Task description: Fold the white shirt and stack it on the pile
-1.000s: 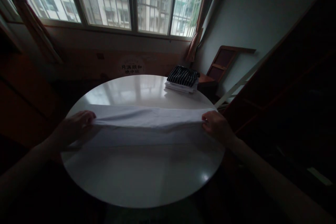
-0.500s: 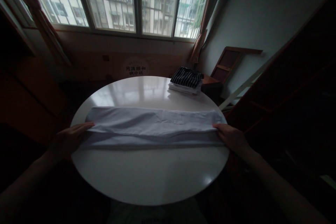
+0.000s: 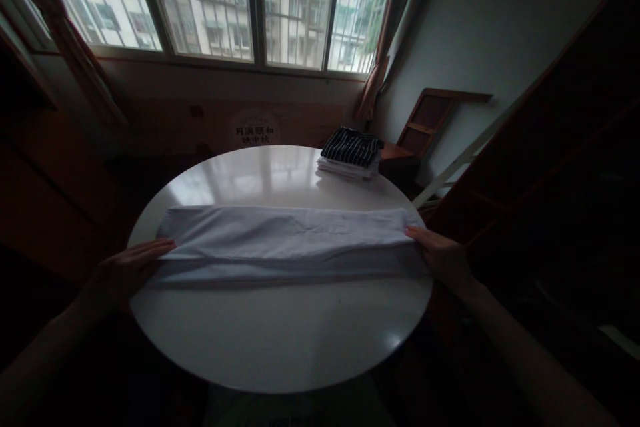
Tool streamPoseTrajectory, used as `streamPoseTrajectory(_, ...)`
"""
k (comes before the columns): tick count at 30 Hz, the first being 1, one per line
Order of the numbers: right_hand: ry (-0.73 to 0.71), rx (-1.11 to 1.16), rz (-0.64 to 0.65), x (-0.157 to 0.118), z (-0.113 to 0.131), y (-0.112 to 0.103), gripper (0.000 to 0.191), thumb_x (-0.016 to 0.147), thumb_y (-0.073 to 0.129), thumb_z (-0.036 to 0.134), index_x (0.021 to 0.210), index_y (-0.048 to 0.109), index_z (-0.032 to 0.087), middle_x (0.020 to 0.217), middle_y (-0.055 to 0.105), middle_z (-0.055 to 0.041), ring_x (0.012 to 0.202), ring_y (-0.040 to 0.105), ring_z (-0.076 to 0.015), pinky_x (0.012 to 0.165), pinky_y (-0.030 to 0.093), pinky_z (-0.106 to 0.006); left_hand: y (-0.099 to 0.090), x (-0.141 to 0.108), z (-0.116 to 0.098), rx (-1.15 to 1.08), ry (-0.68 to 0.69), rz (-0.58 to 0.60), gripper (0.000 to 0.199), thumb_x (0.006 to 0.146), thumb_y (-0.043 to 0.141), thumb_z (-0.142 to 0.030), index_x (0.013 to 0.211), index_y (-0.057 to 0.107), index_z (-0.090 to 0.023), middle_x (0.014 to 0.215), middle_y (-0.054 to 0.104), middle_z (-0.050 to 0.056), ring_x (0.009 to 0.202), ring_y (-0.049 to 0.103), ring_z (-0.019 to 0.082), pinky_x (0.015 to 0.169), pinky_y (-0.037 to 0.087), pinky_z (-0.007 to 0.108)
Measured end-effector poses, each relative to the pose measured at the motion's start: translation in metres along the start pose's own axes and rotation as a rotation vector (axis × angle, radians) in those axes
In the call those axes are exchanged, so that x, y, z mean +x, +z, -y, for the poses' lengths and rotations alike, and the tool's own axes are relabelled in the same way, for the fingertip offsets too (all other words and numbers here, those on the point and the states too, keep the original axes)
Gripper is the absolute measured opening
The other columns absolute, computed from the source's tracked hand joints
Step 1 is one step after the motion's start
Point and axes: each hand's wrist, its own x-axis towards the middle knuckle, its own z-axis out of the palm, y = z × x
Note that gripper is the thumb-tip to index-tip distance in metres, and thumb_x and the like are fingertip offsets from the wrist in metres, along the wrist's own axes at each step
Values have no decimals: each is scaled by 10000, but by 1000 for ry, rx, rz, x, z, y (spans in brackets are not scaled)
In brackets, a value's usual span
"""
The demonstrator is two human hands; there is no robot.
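A round white table (image 3: 280, 340) bore a long white cloth (image 3: 260, 233), laid crosswise.
The cloth's long axis ran left to right, nearer the person than the striped folded cloth (image 3: 350, 147) atop a stack. The left hand (image 3: 133, 260) touched its left end and the right hand (image 3: 443, 257) its right, so it stretched inward from both (neither looked clearly nearer its middle). Whether the fingers pinched or merely pressed it, I could not tell.

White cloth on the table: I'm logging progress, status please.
Left hand on left end, right hand on right. White cloth laid in a long, creased strip. Striped garment stacked beyond, clear of it.
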Motion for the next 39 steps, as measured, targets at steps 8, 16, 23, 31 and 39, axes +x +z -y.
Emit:
streamPoseTrajectory(8, 501, 284, -116, 5, -21, 1, 285, 675, 422, 112, 861, 624, 186, 933, 683, -70, 849, 645, -207, 794, 502, -355, 2, -3, 0, -43, -88, -59, 410, 773, 366, -434, 1006, 621, -213, 1104, 633, 80, 1009, 590, 217, 908, 455, 311)
streamPoseTrajectory(16, 878, 792, 129, 6, -30, -11, 289, 644, 589, 393, 809, 561, 158, 602, 625, -35, 454, 530, -124, 383, 373, -217, 5, -5, 1, 10, -169, -65, 334, 764, 356, -362, 929, 613, -227, 1066, 625, 77, 951, 589, 219, 836, 471, 322)
streamPoseTrajectory(23, 765, 777, 92, 8, -16, 1, 340, 521, 682, 410, 740, 621, 156, 546, 574, 9, 488, 500, -108, 446, 356, -215, -4, -3, -10, -55, -56, -126, 228, 766, 396, -285, 784, 613, -217, 911, 656, 67, 839, 621, 195, 775, 486, 304)
streamPoseTrajectory(31, 791, 790, 41, 14, -23, 7, 258, 467, 692, 355, 623, 600, 171, 525, 572, 18, 479, 496, -105, 456, 371, -220, -13, 0, -21, 17, 133, -313, 112, 771, 462, -242, 735, 562, -208, 775, 648, 62, 739, 602, 195, 666, 486, 299)
streamPoseTrajectory(39, 870, 758, 38, 16, -21, 12, 209, 564, 681, 306, 657, 544, 179, 510, 548, 21, 442, 522, -125, 460, 410, -248, -9, 2, -14, -51, -64, -205, 127, 715, 472, -300, 684, 561, -215, 744, 640, 33, 747, 595, 182, 707, 488, 286)
